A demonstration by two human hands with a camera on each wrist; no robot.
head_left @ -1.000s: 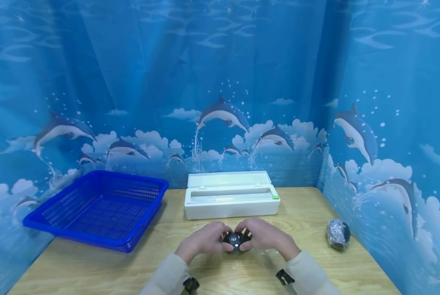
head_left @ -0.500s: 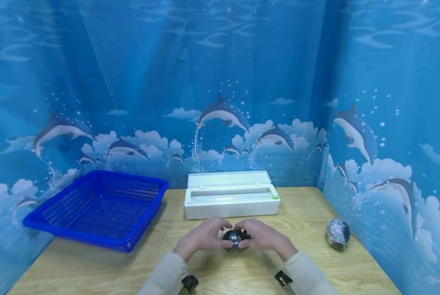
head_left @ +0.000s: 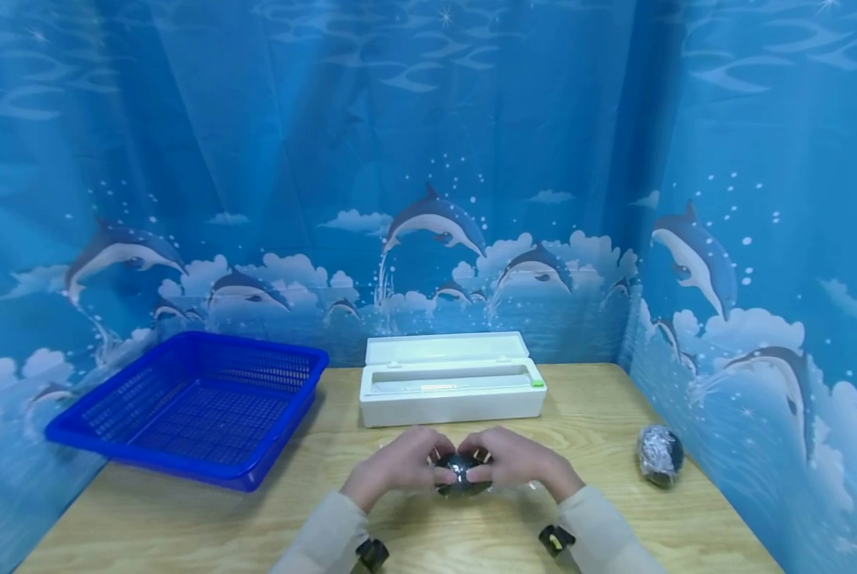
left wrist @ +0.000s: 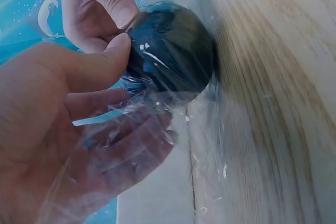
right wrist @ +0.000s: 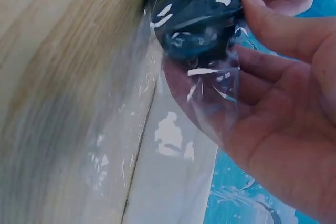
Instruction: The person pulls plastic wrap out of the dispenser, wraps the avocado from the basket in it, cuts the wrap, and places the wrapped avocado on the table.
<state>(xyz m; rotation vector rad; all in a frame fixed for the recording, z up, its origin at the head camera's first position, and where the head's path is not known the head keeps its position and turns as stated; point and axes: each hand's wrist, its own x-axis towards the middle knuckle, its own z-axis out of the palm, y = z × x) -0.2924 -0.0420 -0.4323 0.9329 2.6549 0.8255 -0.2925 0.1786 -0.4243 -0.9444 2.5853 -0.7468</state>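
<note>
A glossy dark ball [head_left: 461, 473], its exact kind unclear, rests on the table between the hands with clear cling film around it. My left hand [head_left: 403, 465] holds its left side, the thumb on the near surface and the fingers curled behind. My right hand [head_left: 516, 463] grips the right side in the same way; both thumbs nearly meet. In the left wrist view, loose cling film [left wrist: 209, 150] spreads over the left fingers and onto the wood. Film also bunches against the right fingers [right wrist: 257, 77] in the right wrist view.
An open white cling film box [head_left: 451, 408] stands just beyond the hands, its lid tipped back. A blue perforated basket [head_left: 252, 477] sits at the left. Another dark, film-wrapped round thing [head_left: 659, 456] lies near the table's right edge. A dolphin-print curtain [head_left: 428, 112] encloses the back and sides.
Both hands stay around the dark ball and shift only slightly. The thumbs and fingertips have moved a little over its surface, closer together. Basket, box and the other wrapped thing stay put.
</note>
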